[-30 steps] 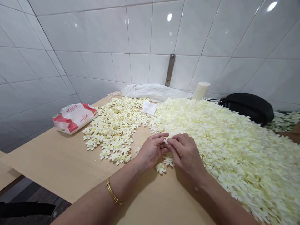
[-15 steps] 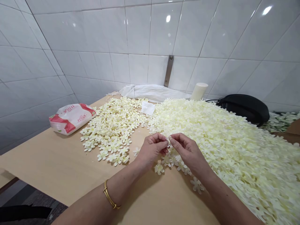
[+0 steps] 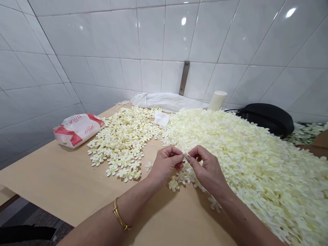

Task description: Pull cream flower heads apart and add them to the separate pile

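My left hand (image 3: 167,162) pinches a small white artificial flower (image 3: 185,154), which the fingertips mostly hide. From the other side, the thumb and forefinger of my right hand (image 3: 205,165) close on the same flower. Both hands meet above the near edge of a large heap of pale yellow-white flowers (image 3: 246,153). Beneath them a few loose flowers lie on the table, one single flower (image 3: 174,185) between my forearms. To the left spreads a smaller, flatter pile of flowers (image 3: 125,136).
A red and white tissue pack (image 3: 79,130) lies on the wooden table (image 3: 77,184) at the left. Behind the piles are a white paper piece (image 3: 162,118), a white plastic sheet (image 3: 166,101), a cream cylinder (image 3: 217,100) and a black case (image 3: 268,118). Tiled walls (image 3: 151,34) border the table.
My right hand has tilted slightly, its knuckles and wrist shifting a little right, while its fingertips stay against those of my left hand. The left hand barely moves.
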The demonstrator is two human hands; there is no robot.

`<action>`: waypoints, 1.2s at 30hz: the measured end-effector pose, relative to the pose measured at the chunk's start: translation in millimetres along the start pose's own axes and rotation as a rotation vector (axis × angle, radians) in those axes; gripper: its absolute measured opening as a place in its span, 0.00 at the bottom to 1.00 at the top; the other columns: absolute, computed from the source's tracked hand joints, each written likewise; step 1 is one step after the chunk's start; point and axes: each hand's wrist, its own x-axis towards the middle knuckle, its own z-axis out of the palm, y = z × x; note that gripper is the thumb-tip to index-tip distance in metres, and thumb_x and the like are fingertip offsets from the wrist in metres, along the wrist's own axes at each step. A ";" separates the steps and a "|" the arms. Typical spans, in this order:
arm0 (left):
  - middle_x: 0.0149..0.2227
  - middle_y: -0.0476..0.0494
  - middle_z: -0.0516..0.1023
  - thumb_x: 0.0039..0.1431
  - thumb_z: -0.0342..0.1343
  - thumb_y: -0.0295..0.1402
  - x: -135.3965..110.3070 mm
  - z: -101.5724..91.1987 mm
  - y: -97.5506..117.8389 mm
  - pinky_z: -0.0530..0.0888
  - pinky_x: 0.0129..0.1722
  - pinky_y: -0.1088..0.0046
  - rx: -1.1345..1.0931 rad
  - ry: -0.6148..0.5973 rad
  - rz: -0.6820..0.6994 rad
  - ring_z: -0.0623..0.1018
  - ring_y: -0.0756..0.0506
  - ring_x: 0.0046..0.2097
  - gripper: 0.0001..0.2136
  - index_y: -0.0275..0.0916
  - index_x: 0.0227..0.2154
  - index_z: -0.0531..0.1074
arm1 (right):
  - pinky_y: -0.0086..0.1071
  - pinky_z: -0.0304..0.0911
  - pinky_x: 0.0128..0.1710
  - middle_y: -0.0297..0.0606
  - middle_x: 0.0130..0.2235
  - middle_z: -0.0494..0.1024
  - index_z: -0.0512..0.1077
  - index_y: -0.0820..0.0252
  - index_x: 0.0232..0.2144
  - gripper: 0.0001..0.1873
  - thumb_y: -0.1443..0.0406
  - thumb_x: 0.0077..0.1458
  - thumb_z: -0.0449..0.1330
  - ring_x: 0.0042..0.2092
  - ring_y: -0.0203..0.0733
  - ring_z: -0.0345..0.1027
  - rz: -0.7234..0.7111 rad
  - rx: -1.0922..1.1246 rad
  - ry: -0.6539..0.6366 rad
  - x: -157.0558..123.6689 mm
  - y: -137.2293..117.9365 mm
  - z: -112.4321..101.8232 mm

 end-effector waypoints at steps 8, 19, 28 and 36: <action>0.18 0.51 0.68 0.44 0.59 0.35 2.3 -3.9 -1.7 0.64 0.22 0.79 -0.058 -0.015 0.003 0.66 0.56 0.20 0.10 0.34 0.19 0.66 | 0.28 0.52 0.22 0.29 0.18 0.63 0.59 0.58 0.18 0.13 0.63 0.50 0.55 0.22 0.33 0.56 -0.085 -0.125 0.048 -0.4 1.5 0.1; 0.14 0.52 0.67 0.38 0.62 0.35 9.6 -9.7 -3.3 0.62 0.19 0.80 -0.071 0.048 -0.012 0.65 0.56 0.17 0.12 0.35 0.16 0.65 | 0.27 0.52 0.20 0.29 0.18 0.63 0.58 0.58 0.18 0.13 0.62 0.48 0.57 0.21 0.33 0.56 -0.017 -0.079 -0.123 2.5 0.9 -4.4; 0.16 0.53 0.64 0.42 0.59 0.34 15.5 -23.0 7.7 0.59 0.19 0.78 0.344 0.143 0.175 0.63 0.54 0.19 0.07 0.35 0.20 0.68 | 0.38 0.59 0.35 0.41 0.32 0.68 0.67 0.60 0.28 0.04 0.69 0.52 0.52 0.36 0.44 0.62 -0.318 -0.388 0.120 4.8 15.4 -3.2; 0.22 0.47 0.69 0.43 0.56 0.29 -12.6 -52.8 41.7 0.57 0.26 0.74 1.223 0.087 0.394 0.65 0.48 0.27 0.03 0.38 0.18 0.69 | 0.37 0.56 0.36 0.39 0.31 0.71 0.70 0.59 0.24 0.08 0.71 0.52 0.53 0.35 0.41 0.59 -0.488 -0.298 -0.357 1.1 7.7 -3.5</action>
